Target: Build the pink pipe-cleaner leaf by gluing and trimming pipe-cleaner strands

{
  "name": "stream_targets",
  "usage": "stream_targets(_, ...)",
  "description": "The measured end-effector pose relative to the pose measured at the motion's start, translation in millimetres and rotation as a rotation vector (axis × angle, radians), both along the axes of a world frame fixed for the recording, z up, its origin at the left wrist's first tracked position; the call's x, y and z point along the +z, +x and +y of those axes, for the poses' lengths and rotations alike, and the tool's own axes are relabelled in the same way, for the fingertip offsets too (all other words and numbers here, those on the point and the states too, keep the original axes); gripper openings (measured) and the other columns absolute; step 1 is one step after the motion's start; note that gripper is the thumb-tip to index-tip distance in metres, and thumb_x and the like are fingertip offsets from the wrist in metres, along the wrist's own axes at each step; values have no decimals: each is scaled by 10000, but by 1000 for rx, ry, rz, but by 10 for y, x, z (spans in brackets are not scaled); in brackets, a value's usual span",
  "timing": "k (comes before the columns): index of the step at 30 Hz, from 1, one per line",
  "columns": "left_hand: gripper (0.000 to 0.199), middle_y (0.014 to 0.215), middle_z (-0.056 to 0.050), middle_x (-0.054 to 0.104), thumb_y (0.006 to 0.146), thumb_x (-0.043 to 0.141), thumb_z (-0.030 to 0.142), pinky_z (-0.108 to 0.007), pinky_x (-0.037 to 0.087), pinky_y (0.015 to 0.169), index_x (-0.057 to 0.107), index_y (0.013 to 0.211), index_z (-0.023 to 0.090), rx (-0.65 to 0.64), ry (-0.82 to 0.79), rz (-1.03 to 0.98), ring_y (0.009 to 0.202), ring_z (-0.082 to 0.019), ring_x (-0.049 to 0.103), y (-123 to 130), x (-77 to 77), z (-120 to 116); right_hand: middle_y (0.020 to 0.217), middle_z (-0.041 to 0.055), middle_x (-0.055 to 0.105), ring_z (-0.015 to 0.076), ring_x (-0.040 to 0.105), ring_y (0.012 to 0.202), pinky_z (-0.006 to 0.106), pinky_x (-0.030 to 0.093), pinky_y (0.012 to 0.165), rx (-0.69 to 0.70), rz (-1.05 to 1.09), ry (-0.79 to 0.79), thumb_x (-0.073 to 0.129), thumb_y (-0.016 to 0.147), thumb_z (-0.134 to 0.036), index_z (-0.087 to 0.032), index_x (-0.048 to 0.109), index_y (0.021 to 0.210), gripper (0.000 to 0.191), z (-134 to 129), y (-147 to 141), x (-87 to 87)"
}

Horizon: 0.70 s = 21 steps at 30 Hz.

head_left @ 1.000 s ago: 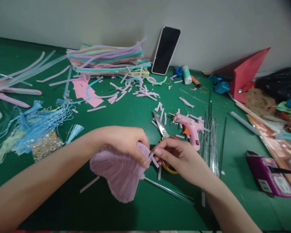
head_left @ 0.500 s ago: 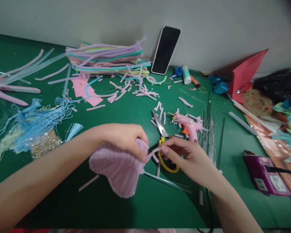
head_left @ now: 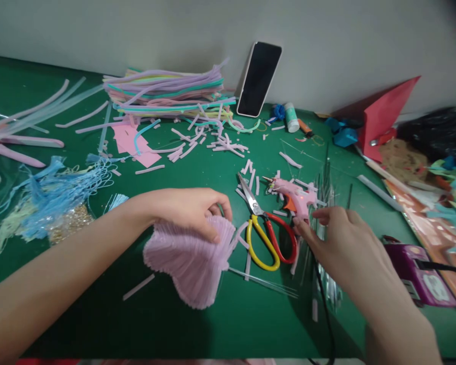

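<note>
My left hand (head_left: 192,210) is closed on the top of a fuzzy lilac piece (head_left: 190,263) with wavy edges, thin clear stems sticking out at its lower right. A short lilac strip (head_left: 242,235) loops beside the piece's right edge. My right hand (head_left: 327,235) has its fingers apart, thumb by the handle of the pink glue gun (head_left: 300,197); whether it touches the handle is unclear. Scissors (head_left: 256,208) with one yellow and one red handle lie partly open between the hands.
Behind are a bundle of pastel pipe cleaners (head_left: 167,91), cut pieces and a leaning phone (head_left: 259,78). Blue tassels (head_left: 57,187) lie left. Wires (head_left: 329,187) and a purple power strip (head_left: 421,279) are at right, and a black cord runs down the table (head_left: 266,324).
My right hand has let go of the lilac strip and moved right to the glue gun's handle, uncovering the red scissor handle. The lilac piece has shifted slightly right.
</note>
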<state>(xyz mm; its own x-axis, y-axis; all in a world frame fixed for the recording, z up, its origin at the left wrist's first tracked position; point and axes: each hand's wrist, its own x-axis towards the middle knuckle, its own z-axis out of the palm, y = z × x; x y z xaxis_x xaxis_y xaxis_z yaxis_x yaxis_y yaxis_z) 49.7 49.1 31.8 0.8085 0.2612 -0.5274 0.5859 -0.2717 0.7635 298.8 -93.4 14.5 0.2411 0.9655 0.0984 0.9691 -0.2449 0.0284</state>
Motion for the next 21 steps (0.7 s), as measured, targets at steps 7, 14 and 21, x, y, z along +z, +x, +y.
stream_targets(7, 229, 939, 3, 702, 758, 688, 317, -231, 428, 746, 669, 950, 194, 60, -54, -85, 846, -156, 629, -21, 49, 34, 827, 145, 637, 284, 622, 751, 330, 424, 595, -209, 183, -117, 522, 848, -601, -124, 528, 975, 493, 263, 67, -271)
stream_targets(14, 227, 976, -2, 724, 766, 700, 334, -242, 428, 786, 705, 951, 203, 148, 1, -68, 879, -158, 644, -25, 69, 66, 809, 139, 641, 295, 613, 707, 356, 432, 604, -287, 306, 60, 531, 799, -569, -113, 528, 1048, 519, 198, 126, -275)
stream_targets(21, 241, 950, 1, 738, 767, 692, 354, -240, 431, 728, 715, 959, 210, 222, 25, -92, 834, -157, 654, -36, 60, 80, 894, 164, 632, 342, 614, 776, 412, 436, 662, -440, 306, 238, 533, 764, -521, -132, 460, 1153, 554, 162, 21, -190)
